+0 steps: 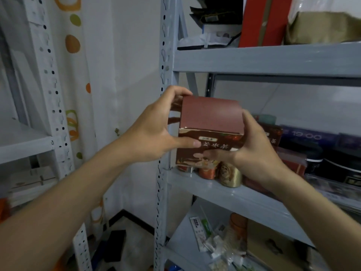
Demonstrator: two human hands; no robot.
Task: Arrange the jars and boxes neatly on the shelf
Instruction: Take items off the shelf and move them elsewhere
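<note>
Head view: one dark red box (211, 132) was held by two hands in front of the grey shelf (230, 194). Three small jars (228, 176) stood on the shelf just below the fingers. A dark box (308, 136) to the right read "19:00"; the held box's lettering was illegible. Left hand (154, 130) and right hand (254, 151) each had fingers clamped on the box's sides, forearms extended.
</note>
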